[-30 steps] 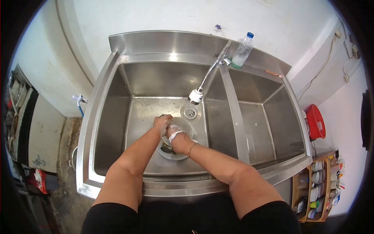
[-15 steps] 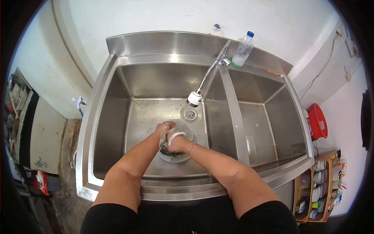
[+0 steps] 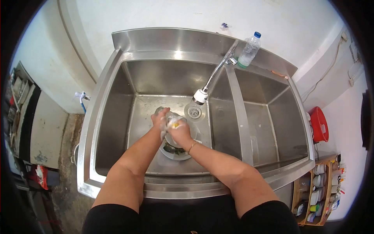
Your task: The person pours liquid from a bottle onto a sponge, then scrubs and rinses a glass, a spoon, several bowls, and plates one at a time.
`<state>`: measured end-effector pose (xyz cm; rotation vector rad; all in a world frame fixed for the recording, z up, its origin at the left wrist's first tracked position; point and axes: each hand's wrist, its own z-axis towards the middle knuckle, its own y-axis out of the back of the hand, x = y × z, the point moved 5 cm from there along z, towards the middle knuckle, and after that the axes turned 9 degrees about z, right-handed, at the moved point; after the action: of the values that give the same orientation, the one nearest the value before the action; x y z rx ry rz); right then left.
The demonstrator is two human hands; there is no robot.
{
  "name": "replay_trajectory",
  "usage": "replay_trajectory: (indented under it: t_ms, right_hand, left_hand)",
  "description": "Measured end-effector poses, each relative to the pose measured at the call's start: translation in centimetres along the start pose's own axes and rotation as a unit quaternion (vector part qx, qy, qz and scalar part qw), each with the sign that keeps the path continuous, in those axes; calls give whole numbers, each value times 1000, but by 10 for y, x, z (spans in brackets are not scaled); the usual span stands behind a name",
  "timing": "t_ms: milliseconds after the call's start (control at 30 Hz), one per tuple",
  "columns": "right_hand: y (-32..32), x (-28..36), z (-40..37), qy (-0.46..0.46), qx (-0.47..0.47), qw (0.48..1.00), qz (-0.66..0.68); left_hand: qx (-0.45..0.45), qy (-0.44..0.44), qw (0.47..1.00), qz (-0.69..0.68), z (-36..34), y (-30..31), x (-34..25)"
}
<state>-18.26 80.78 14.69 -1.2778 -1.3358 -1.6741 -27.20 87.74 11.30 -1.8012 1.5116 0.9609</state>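
Observation:
Both hands are over the sink's left basin, close together and covered in white foam. My left hand (image 3: 162, 119) is wrapped round a see-through, foamy piece that looks like a drinking glass (image 3: 159, 110); its full shape is hidden by fingers and suds. My right hand (image 3: 181, 133) presses against it, closed on a yellow bit that looks like a sponge (image 3: 176, 124). Beneath them, a pale dish (image 3: 177, 157) sits on the basin floor, with a spoon (image 3: 169, 148) and dark green scraps in it. Part of the dish is covered by my right hand and wrist.
A flexible tap (image 3: 200, 96) hangs above the drain (image 3: 194, 112). A plastic bottle (image 3: 249, 50) with a blue cap stands on the back ledge by the divider. The right basin (image 3: 269, 128) lies beyond. A red tub (image 3: 319, 124) and a dish shelf (image 3: 316, 191) are at right.
Both hands have risen away from me, off the dish, which now shows more of its contents. The yellow bit has come into sight in my right hand. The view has shifted slightly.

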Motion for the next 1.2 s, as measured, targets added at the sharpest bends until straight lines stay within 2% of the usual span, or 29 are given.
replay_trajectory:
  t_ms: [33,67,100,133,167,200,267,300,333,367,400,433,467,500,533,567,600,667,733,767,867,900,967,1000,1033,1067,1100,1133,1200]
  right_hand:
    - [-1,-5,-2,-151,-22,977,147]
    - [-1,-7,-7,-152,-24,977,146]
    - [1,4,-8,-23,-11,996,85]
    - [1,13,-16,105,2,994,22]
    - [1,11,-23,290,24,942,-167]
    - [7,-1,-23,291,23,942,-167]
    - [1,-23,-22,247,118,926,-261]
    - [3,-16,-17,248,117,926,-261]
    - [10,-5,-9,204,90,948,-226]
    - [17,6,0,160,62,967,-190]
    - [28,19,9,160,60,967,-188]
    - [47,20,20,47,113,992,-10]
    - [60,15,24,-67,161,970,167]
    - [73,12,27,-67,160,971,167]
    - [79,1,27,-164,195,931,262]
    - [80,-9,22,-260,225,871,351]
    - [81,-13,21,-261,223,871,352]
    - [83,-24,16,-325,193,859,344]
    - [89,-24,12,-320,195,850,370]
    - [90,-25,9,-321,199,837,396]
    - [88,-36,7,-353,218,811,413]
    - [86,-40,9,-352,219,811,413]
    - [80,-44,12,-340,274,839,325]
    - [77,-43,14,-340,273,839,325]
    - [85,-45,22,-321,160,900,249]
    - [93,-44,29,-294,45,940,167]
    - [99,-70,44,-213,-74,972,65]
    - [93,-66,43,-210,-75,973,66]
    - [99,-53,28,-187,-237,946,-117]
  left_hand:
    - [1,3,1000,1,19,-1,9]
    - [110,34,993,-12,52,-13,24]
    - [219,61,973,-27,67,-26,30]
    - [221,61,973,-27,52,-27,22]
    - [172,31,984,37,37,-22,15]
    - [121,2,987,102,25,-16,9]
    - [115,-30,982,146,48,-17,27]
    - [147,7,986,79,50,-21,28]
    - [179,48,983,13,51,-24,33]
    - [265,43,963,-13,73,-28,44]
    - [265,42,963,-11,68,-26,36]
    - [294,78,952,-45,50,-22,21]
    - [323,114,936,-80,29,-18,6]
    - [407,104,907,-27,6,-10,-11]
    - [409,102,906,-26,5,-3,-17]
    - [489,132,862,29,-2,-1,-15]
    - [562,161,807,82,-13,1,-11]
    - [586,183,786,70,-22,0,-9]
    - [679,189,701,112,-34,-4,0]
    - [695,204,680,116,-36,-7,4]
    - [723,176,656,127,-54,-12,4]
    - [731,195,638,142,-58,-17,10]
    - [708,211,654,162,-52,-25,33]
    - [685,228,668,181,-51,-29,45]
    - [655,146,718,186,-62,-30,34]
    - [656,145,717,186,-70,-36,38]
    - [578,128,790,160,-68,-42,39]
    - [492,110,853,132,-63,-44,36]
    - [516,113,833,163,-51,-54,46]
